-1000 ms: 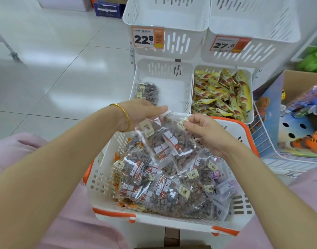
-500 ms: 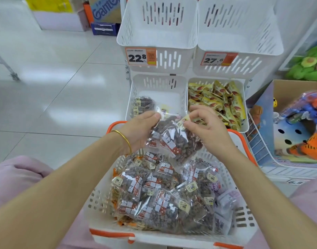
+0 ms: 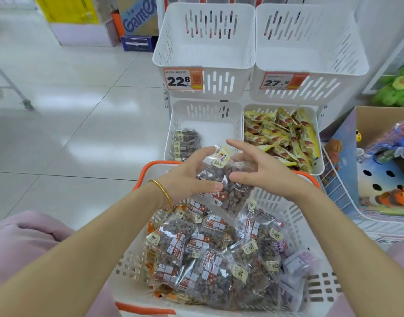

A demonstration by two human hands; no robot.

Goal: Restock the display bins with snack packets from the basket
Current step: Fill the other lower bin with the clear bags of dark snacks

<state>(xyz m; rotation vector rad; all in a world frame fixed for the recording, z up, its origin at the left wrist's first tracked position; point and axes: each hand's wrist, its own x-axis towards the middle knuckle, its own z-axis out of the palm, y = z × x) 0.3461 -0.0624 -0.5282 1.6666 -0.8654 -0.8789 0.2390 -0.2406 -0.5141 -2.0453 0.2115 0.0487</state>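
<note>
A white basket [image 3: 310,227] with orange trim sits in front of me, full of clear snack packets [image 3: 210,255] of dark brown pieces. My left hand [image 3: 187,177], with a gold bangle on the wrist, grips a small stack of these packets [image 3: 230,186] above the basket's far end. My right hand [image 3: 253,170] touches the stack's right side with its fingers spread and mostly straight. Beyond the hands, the lower left display bin [image 3: 210,126] holds a few of the same packets [image 3: 186,143] at its left wall.
The lower right bin [image 3: 316,133] is packed with yellow snack packets. Two upper white bins [image 3: 205,42] with price tags 22.8 and 27.6 look empty. A cardboard box of toys [image 3: 384,165] stands at the right. White tiled floor lies to the left.
Both hands have lifted the packets out of the basket and carried them forward, toward the lower left bin. The right hand has loosened from a pinch to spread fingers.
</note>
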